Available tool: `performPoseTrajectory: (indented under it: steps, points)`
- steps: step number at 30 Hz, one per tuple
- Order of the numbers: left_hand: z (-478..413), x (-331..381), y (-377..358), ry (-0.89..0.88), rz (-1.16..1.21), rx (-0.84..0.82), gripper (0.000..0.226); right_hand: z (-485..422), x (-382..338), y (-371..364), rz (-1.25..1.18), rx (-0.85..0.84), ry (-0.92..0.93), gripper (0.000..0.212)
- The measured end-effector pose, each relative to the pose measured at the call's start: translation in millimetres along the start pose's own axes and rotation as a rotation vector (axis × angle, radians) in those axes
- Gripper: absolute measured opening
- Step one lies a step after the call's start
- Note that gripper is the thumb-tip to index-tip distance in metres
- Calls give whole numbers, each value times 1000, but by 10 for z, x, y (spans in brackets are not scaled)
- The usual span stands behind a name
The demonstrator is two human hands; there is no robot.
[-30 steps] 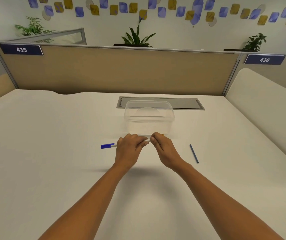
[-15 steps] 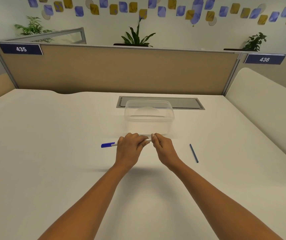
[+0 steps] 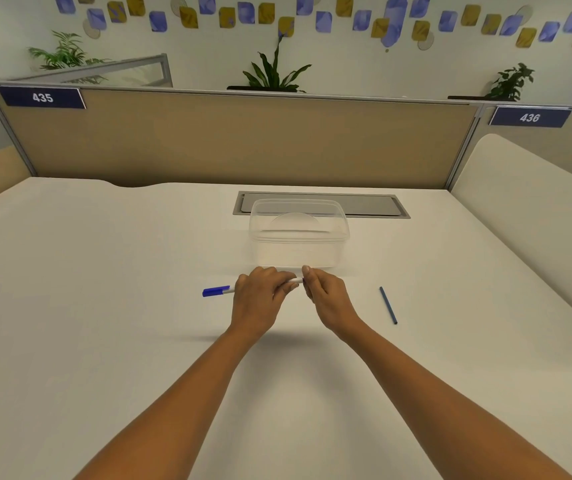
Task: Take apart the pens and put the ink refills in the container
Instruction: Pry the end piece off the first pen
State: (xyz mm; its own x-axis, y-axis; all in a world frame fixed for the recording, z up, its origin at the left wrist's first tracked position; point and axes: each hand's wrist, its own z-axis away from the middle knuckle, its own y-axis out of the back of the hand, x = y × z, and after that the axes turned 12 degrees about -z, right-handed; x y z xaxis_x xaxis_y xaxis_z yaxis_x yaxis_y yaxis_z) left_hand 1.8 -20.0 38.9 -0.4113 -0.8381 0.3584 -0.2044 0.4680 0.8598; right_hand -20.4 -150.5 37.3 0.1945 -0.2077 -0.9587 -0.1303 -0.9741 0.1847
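My left hand (image 3: 260, 299) is wrapped around the barrel of the pen (image 3: 229, 290), and my right hand (image 3: 326, 296) pinches its white end just beside my left fingertips (image 3: 286, 287). Both hands are closed on the same pen, almost touching each other, held just above the counter (image 3: 104, 306). The pen's long axis runs left to right across my body, tilted a little so the right end sits slightly farther from me. Its blue cap (image 3: 216, 291) sticks out past my left hand, pointing left.

I judge the next move is a pull or twist along that axis: left hand steady, right hand drawing the end piece out to the right. Whether anything has come loose yet is hidden by my fingers.

The clear container (image 3: 299, 233) stands straight ahead, just beyond both hands, open on top and seemingly empty. My right hand is marginally the nearer one to it. Off to my right, well apart from the hands, a thin blue refill (image 3: 388, 305) lies on the counter, its length running roughly toward and away from me, not yet in the container.
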Motion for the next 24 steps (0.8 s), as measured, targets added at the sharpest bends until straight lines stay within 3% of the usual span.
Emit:
performPoseTrajectory:
  steps: [5, 13, 24]
  points:
    - [-27, -45, 35, 28, 2, -16, 28, 19, 27, 63, 126, -80, 121, 19]
    - [-15, -55, 52, 22, -8, -52, 29, -25, 41, 132, 311, -157, 261, 17]
    - [-7, -5, 70, 11, 31, -30, 28, -6, 30, 136, 317, -156, 312, 23]
